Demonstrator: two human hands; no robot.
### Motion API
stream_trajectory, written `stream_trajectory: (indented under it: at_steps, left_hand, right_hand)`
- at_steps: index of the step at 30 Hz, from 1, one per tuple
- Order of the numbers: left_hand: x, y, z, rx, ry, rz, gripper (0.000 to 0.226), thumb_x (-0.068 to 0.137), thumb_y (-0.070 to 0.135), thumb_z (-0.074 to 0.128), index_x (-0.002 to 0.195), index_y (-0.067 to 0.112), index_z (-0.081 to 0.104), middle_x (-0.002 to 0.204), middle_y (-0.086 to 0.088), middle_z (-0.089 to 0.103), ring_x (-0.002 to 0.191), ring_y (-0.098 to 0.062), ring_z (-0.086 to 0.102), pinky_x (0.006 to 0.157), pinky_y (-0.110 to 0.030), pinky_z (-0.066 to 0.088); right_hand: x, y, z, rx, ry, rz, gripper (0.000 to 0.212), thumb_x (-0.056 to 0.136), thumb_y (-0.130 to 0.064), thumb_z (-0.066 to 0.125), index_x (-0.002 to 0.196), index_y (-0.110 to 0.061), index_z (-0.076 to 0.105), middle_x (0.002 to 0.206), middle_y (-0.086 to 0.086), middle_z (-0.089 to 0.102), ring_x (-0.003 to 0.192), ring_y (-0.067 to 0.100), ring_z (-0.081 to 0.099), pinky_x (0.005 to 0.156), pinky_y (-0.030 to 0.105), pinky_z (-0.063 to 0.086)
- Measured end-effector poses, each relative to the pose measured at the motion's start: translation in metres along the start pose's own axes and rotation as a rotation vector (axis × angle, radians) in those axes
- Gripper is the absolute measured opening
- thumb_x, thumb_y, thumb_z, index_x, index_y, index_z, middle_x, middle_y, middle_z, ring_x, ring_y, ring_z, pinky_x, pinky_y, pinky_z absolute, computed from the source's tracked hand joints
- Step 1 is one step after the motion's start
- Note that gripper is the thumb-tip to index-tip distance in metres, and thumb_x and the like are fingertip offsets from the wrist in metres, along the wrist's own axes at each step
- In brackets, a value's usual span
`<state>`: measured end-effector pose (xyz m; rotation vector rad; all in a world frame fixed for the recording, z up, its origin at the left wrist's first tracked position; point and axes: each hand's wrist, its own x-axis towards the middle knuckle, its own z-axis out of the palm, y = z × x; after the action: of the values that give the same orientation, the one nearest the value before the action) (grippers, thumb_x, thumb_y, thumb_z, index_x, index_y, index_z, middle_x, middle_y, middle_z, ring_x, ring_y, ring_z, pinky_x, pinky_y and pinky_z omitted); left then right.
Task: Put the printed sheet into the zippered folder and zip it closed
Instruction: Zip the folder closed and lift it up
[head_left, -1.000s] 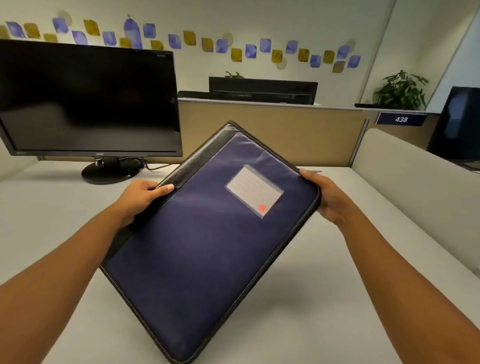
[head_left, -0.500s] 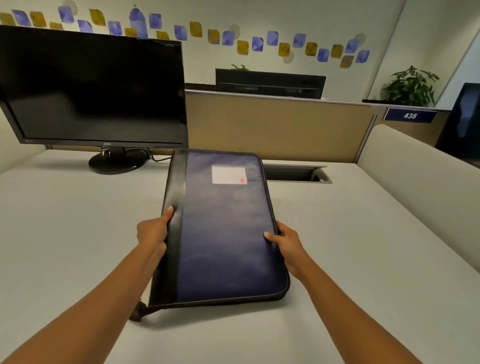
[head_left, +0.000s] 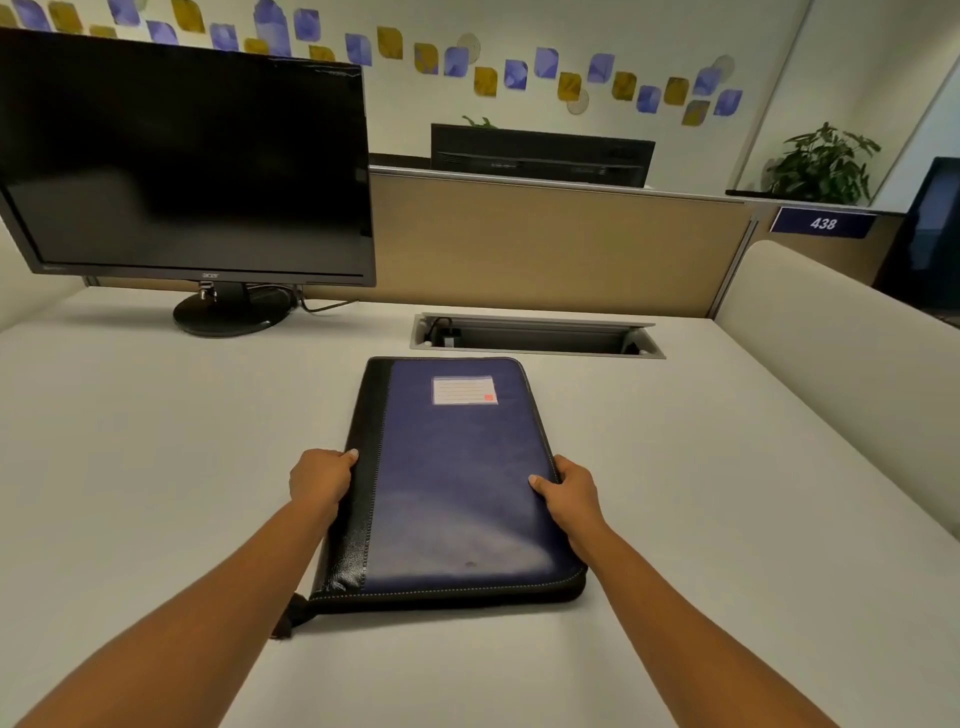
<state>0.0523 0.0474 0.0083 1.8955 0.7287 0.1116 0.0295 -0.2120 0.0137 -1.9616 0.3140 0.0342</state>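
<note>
A dark blue zippered folder (head_left: 457, 478) with a black spine strip and a small label window lies flat and closed on the white desk (head_left: 156, 441), its long side pointing away from me. My left hand (head_left: 322, 480) grips its left spine edge, thumb on top. My right hand (head_left: 569, 491) holds the right edge, thumb resting on the blue cover. A black strap or zip tab sticks out at the near left corner. No printed sheet is visible.
A black monitor (head_left: 182, 166) on a round stand sits at the back left. An open cable tray (head_left: 530, 338) is cut into the desk just beyond the folder. A tan partition (head_left: 545, 244) closes the back, a padded divider (head_left: 841, 353) the right.
The folder was held tilted in the air, then lowered and turned straight; it now lies flat on the desk, both hands still at its sides.
</note>
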Motion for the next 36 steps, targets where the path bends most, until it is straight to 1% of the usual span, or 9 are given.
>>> stream_trajectory:
  at_steps: [1, 4, 6, 8, 10, 12, 15, 19, 36]
  left_hand:
    - [0.0, -0.001, 0.0, 0.041, -0.007, 0.021, 0.025, 0.089, 0.02, 0.06, 0.082, -0.003, 0.068, 0.101, -0.026, 0.065, 0.099, -0.039, 0.059, 0.083, -0.037, 0.045]
    - [-0.003, 0.0, -0.001, 0.176, -0.048, 0.095, 0.024, 0.09, 0.021, 0.056, 0.078, 0.002, 0.066, 0.098, -0.025, 0.065, 0.098, -0.039, 0.059, 0.086, -0.04, 0.046]
    - [-0.007, 0.001, 0.0, 0.274, -0.067, 0.149, 0.031, 0.092, 0.022, 0.052, 0.097, -0.006, 0.064, 0.104, -0.026, 0.064, 0.098, -0.04, 0.058, 0.088, -0.043, 0.048]
    - [-0.017, -0.002, 0.004, 0.377, -0.072, 0.233, 0.039, 0.093, 0.026, 0.05, 0.115, -0.006, 0.056, 0.113, -0.026, 0.059, 0.103, -0.04, 0.055, 0.091, -0.045, 0.046]
    - [-0.031, -0.012, 0.008, 0.465, -0.083, 0.326, 0.054, 0.093, 0.034, 0.048, 0.134, 0.0, 0.04, 0.132, -0.025, 0.046, 0.119, -0.038, 0.045, 0.1, -0.044, 0.04]
    - [-0.045, -0.023, 0.01, 0.566, -0.085, 0.416, 0.067, 0.093, 0.045, 0.042, 0.145, 0.009, 0.022, 0.15, -0.017, 0.025, 0.136, -0.033, 0.028, 0.109, -0.042, 0.029]
    - [-0.06, -0.038, 0.017, 0.795, -0.087, 0.552, 0.073, 0.09, 0.059, 0.029, 0.147, 0.018, 0.01, 0.157, -0.009, 0.006, 0.144, -0.027, 0.006, 0.116, -0.041, 0.013]
    - [-0.072, -0.052, 0.024, 0.948, -0.086, 0.651, 0.075, 0.088, 0.064, 0.016, 0.147, 0.02, 0.0, 0.158, -0.006, 0.0, 0.145, -0.024, -0.003, 0.117, -0.041, 0.001]
    - [-0.043, -0.042, 0.032, 0.921, -0.091, 0.714, 0.074, 0.09, 0.062, 0.016, 0.148, 0.017, 0.004, 0.157, -0.008, 0.005, 0.145, -0.026, 0.0, 0.116, -0.043, -0.001]
  right_hand:
    - [0.0, -0.001, 0.0, -0.024, 0.004, -0.011, 0.033, 0.09, -0.016, 0.055, 0.121, -0.006, 0.051, 0.124, 0.013, 0.058, 0.108, 0.031, 0.056, 0.097, 0.043, 0.048]
    - [0.001, -0.002, 0.002, -0.121, 0.02, -0.102, 0.037, 0.089, -0.015, 0.056, 0.125, -0.007, 0.048, 0.127, 0.013, 0.056, 0.113, 0.031, 0.055, 0.098, 0.04, 0.045]
    - [0.002, -0.001, 0.005, -0.203, 0.026, -0.157, 0.04, 0.089, -0.017, 0.055, 0.127, -0.009, 0.047, 0.131, 0.013, 0.053, 0.117, 0.029, 0.051, 0.102, 0.041, 0.044]
    - [-0.001, 0.004, 0.008, -0.314, 0.033, -0.189, 0.049, 0.09, -0.024, 0.053, 0.135, -0.011, 0.039, 0.141, 0.011, 0.044, 0.128, 0.028, 0.042, 0.108, 0.041, 0.037]
    - [-0.008, 0.012, 0.013, -0.456, 0.025, -0.265, 0.057, 0.091, -0.034, 0.05, 0.14, -0.015, 0.029, 0.149, 0.006, 0.032, 0.137, 0.024, 0.03, 0.114, 0.04, 0.028]
    - [-0.016, 0.019, 0.021, -0.625, -0.018, -0.361, 0.06, 0.091, -0.046, 0.043, 0.142, -0.021, 0.023, 0.153, 0.002, 0.025, 0.141, 0.02, 0.02, 0.116, 0.043, 0.016]
    - [-0.03, 0.027, 0.037, -0.801, -0.06, -0.419, 0.064, 0.089, -0.059, 0.03, 0.143, -0.027, 0.018, 0.156, -0.001, 0.015, 0.144, 0.017, 0.008, 0.115, 0.05, 0.001]
    - [-0.043, 0.035, 0.05, -0.866, -0.059, -0.478, 0.066, 0.088, -0.063, 0.022, 0.144, -0.028, 0.013, 0.156, 0.0, 0.01, 0.144, 0.016, 0.002, 0.113, 0.049, -0.009]
    - [-0.019, 0.025, 0.062, -0.847, 0.004, -0.473, 0.059, 0.091, -0.055, 0.027, 0.143, -0.028, 0.018, 0.155, -0.001, 0.016, 0.144, 0.017, 0.009, 0.115, 0.05, -0.003]
